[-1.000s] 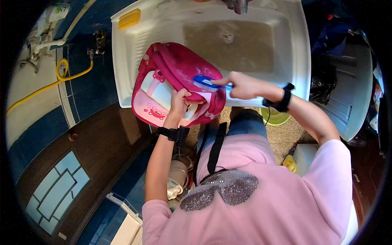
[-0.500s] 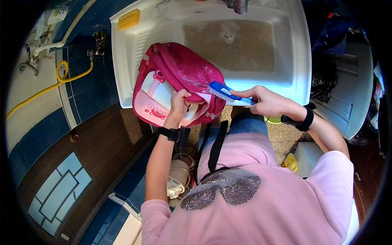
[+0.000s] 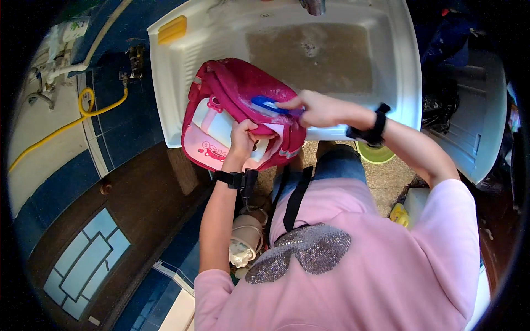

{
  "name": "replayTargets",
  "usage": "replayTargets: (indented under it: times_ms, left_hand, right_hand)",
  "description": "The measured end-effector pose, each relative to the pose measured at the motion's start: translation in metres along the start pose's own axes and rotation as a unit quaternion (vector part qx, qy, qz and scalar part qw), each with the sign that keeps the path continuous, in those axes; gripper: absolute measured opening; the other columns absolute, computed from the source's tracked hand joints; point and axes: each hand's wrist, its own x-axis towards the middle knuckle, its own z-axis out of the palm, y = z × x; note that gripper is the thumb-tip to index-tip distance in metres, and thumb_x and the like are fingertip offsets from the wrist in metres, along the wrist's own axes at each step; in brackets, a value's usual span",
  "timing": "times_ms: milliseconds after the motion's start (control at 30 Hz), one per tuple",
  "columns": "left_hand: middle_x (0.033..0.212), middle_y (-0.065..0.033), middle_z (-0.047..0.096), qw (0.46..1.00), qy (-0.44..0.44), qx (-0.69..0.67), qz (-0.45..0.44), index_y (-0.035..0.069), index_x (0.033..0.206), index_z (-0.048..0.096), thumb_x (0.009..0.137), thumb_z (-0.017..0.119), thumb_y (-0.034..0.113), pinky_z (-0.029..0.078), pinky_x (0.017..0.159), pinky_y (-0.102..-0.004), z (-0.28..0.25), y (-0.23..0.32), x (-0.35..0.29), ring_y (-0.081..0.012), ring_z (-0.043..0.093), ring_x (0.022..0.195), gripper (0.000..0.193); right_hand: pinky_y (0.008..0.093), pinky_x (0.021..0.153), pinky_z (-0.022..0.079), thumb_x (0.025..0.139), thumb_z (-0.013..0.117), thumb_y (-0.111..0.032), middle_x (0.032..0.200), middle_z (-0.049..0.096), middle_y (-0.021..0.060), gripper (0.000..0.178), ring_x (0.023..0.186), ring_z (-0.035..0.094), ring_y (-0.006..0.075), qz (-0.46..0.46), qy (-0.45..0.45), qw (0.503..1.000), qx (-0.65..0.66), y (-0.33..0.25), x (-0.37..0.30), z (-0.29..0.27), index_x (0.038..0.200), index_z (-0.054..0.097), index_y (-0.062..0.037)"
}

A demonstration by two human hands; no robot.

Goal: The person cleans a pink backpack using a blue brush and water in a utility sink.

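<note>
A dark pink backpack (image 3: pixel 251 83) with a pale pink and white front panel rests over the left and front part of a white sink (image 3: pixel 406 71). My left hand (image 3: pixel 243 139) is closed on the edge of the bag's front panel. Closed round a handle, my right hand (image 3: pixel 317 108) holds a blue scrub brush (image 3: pixel 264 103) against the wet, soapy side of the backpack. The bristles are hidden beneath the brush head.
Murky water (image 3: pixel 309 58) lies in the basin below a metal tap (image 3: pixel 314 5). A yellow bar of soap (image 3: pixel 172 30) sits at the sink's far left corner. A yellow hose (image 3: pixel 105 112) hangs on the left wall. On the floor are a green basin (image 3: pixel 376 154) and a bucket (image 3: pixel 247 231).
My right hand has pushed the brush left and slightly away from me across the backpack. My left hand keeps its grip at nearly the same place.
</note>
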Motion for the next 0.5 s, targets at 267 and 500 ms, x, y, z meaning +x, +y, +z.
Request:
replayTargets:
  times_ms: [267, 500]
  left_hand:
    - [0.097, -0.0212, 0.055, 1.0, 0.009, -0.021, 0.015, -0.01, 0.103, 0.042, 0.067, 0.042, 0.0, 0.053, 0.064, -0.0536, 0.003, 0.005, -0.008, -0.0391, 0.059, 0.081, 0.037]
    - [0.097, -0.016, 0.057, 1.0, 0.02, 0.002, -0.012, -0.002, 0.108, 0.045, 0.069, 0.042, 0.006, 0.055, 0.063, -0.0471, -0.009, -0.006, 0.003, -0.0319, 0.059, 0.082, 0.04]
  right_hand:
    - [0.0269, 0.057, 0.042, 0.059, 0.046, 0.003, 0.07, 0.06, 0.0103, 0.067, 0.06, 0.051, 0.0124, 0.132, -0.05, 0.989, 0.042, -0.04, -0.075, -0.018, 0.124, 0.049, -0.0136]
    - [0.0333, 0.058, 0.045, 0.059, 0.047, -0.003, 0.073, 0.061, 0.0208, 0.061, 0.062, 0.056, 0.0222, 0.034, -0.053, 0.997, -0.043, -0.029, 0.025, -0.01, 0.12, 0.051, -0.011]
